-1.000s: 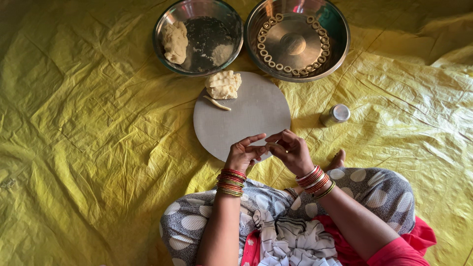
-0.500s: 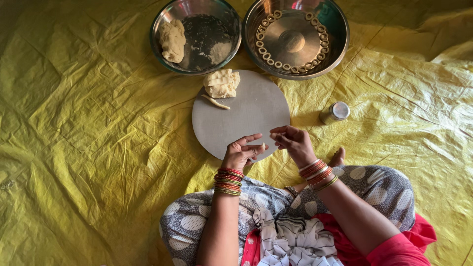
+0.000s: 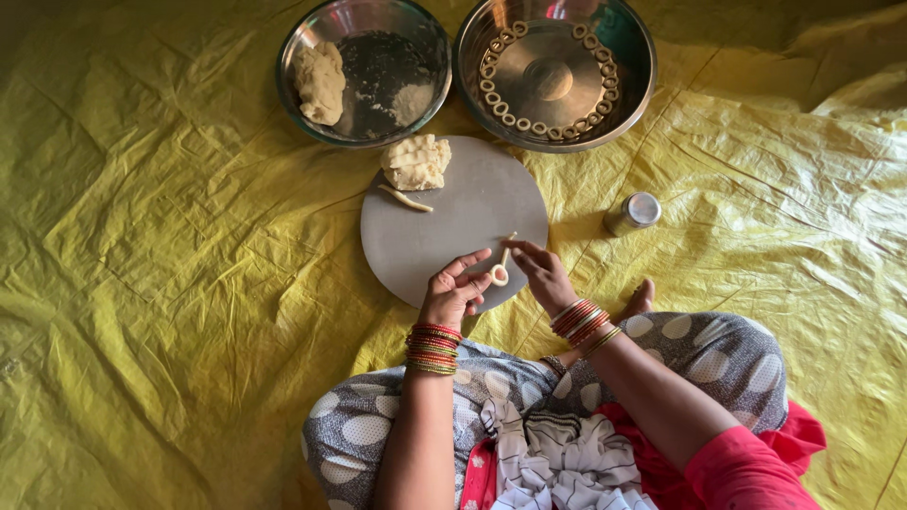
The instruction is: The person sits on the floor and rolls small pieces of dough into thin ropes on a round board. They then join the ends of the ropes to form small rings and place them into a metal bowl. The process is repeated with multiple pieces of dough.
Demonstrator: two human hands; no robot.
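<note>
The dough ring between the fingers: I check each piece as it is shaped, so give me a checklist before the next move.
1. Dough ring closed into a loop: ok.
2. Tail of the strip trimmed: not ok, it sticks up.
3. Left hand and right hand both on it: ok.
4. Round board free beneath: ok.
5. Room in the ring bowl: ok.

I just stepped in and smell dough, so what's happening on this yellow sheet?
A person sits cross-legged, shaping dough over a round board. The left hand and right hand pinch a thin dough strip into a small ring. A dough lump and one rolled strip lie on the board. Finished rings line a steel plate; more dough sits in a steel bowl.
</note>
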